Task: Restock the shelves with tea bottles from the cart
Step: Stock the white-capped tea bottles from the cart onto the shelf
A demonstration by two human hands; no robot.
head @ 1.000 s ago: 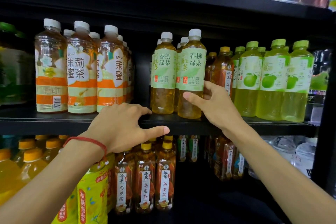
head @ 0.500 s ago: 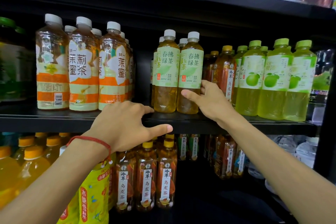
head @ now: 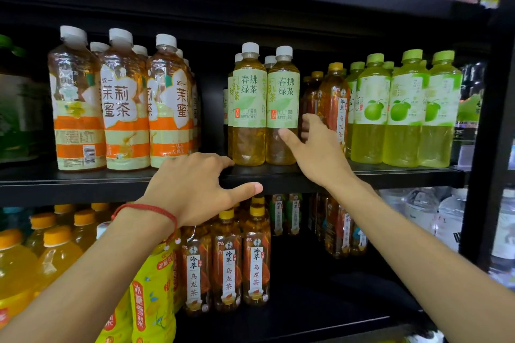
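Left hand [head: 195, 189] on shelf edge [head: 83, 186]; right hand [head: 320, 156] grips tea bottle [head: 282, 97].

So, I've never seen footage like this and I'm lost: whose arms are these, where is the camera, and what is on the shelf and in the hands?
No machine here: a person wears one wide-angle camera on the head, so you look along their own arms at a black shelf of drinks. On it stand orange-labelled tea bottles at the left, green tea bottles in the middle, a brown tea bottle beside them, and lime-green bottles at the right. The left hand rests on the shelf's front edge and holds nothing. The right hand grips the front right green tea bottle, thumb on its front, fingers curled round its side; it stands upright on the shelf.
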